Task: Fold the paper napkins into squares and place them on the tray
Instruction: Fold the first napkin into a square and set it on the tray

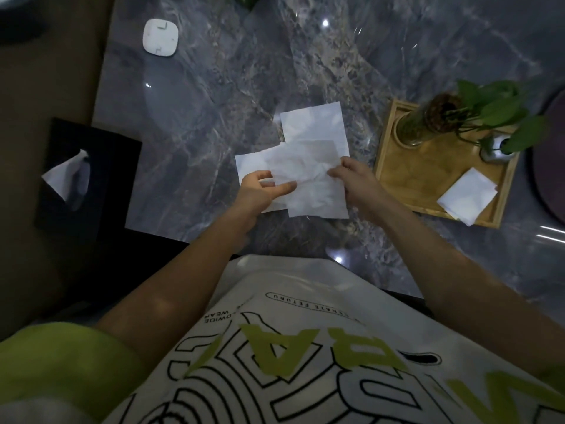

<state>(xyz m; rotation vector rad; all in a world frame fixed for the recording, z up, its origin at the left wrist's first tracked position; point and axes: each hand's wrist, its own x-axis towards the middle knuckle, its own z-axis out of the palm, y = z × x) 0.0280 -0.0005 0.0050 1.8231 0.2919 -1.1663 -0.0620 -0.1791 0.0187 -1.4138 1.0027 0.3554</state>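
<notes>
While both hands are pinching the crumpled white paper napkin [308, 179], just left of the square wooden tray [397, 191], left hand [263, 191] and right hand [351, 179] should be pulling it flat, aligning edges before creasing.

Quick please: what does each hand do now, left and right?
Left hand: pinching the top napkin at its left side.
Right hand: pinching the same napkin at its right edge.

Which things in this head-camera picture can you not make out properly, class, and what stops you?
- Napkins on the table: they overlap, and both hands cover parts, so their number is unclear.
- Left hand and right hand: each grip on the top sheet is partly hidden.
- Folded napkin on the tray: layers too small to count.
- Tissue box: too dark.
</notes>
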